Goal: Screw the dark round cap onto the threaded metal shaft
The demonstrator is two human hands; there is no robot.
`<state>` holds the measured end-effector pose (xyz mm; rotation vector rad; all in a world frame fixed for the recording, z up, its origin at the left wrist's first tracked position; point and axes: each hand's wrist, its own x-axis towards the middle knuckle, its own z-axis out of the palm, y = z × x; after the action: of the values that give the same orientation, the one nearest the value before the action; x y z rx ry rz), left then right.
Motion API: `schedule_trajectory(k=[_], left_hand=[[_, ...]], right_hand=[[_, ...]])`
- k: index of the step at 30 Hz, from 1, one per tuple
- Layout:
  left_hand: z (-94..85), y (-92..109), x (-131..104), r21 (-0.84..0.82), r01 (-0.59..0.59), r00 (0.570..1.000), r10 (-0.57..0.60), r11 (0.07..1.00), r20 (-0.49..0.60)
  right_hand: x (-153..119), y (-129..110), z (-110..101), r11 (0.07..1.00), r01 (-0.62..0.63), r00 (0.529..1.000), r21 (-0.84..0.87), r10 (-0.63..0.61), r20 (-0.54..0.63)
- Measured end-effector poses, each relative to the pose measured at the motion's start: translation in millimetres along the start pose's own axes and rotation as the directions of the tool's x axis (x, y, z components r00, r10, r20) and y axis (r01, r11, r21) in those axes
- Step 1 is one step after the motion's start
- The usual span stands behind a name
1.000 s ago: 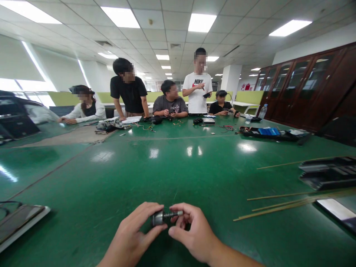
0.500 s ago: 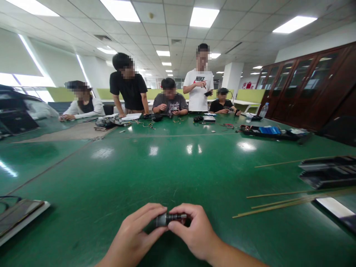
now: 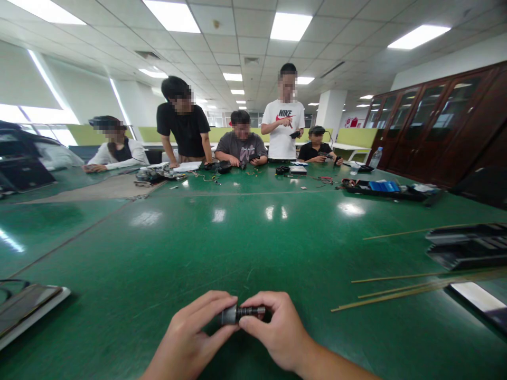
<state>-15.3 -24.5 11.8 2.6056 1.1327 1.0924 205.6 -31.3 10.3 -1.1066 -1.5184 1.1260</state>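
Note:
Close to the table's near edge, a dark cylindrical metal part (image 3: 228, 316) lies sideways between my two hands. Its left end is a wider grey body; to the right come ringed, spring-like grooves and a slim silvery shaft. My left hand (image 3: 194, 330) grips the wide body between thumb and fingers. Around the grooved section, my right hand (image 3: 280, 328) is closed, thumb in front and fingertips behind. The shaft's tip points into the right palm. Both hands hold this same part, just above the green table (image 3: 158, 253). Fine details of the part are blurred.
Several thin brass-coloured rods (image 3: 380, 301) and black channel-shaped pieces (image 3: 467, 245) lie at right, beside a flat device (image 3: 479, 301). A tray-like item (image 3: 35, 311) is at left. Across the table are several people, loose parts and a long black tray (image 3: 396, 191).
My hands keep their grip on the metal part, with hardly any movement. Across the table, the seated person in the grey shirt has lowered a hand toward the tabletop.

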Motion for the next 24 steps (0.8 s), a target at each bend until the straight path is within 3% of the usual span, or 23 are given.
schedule_trajectory(k=[24], left_hand=[[-4.8, 7.4, 4.2, -0.009, 0.010, 0.999, -0.011, 1.000, -0.049]], right_hand=[[0.7, 3.0, 1.9, 0.999, -0.002, 1.000, 0.049, 0.001, 0.014]])
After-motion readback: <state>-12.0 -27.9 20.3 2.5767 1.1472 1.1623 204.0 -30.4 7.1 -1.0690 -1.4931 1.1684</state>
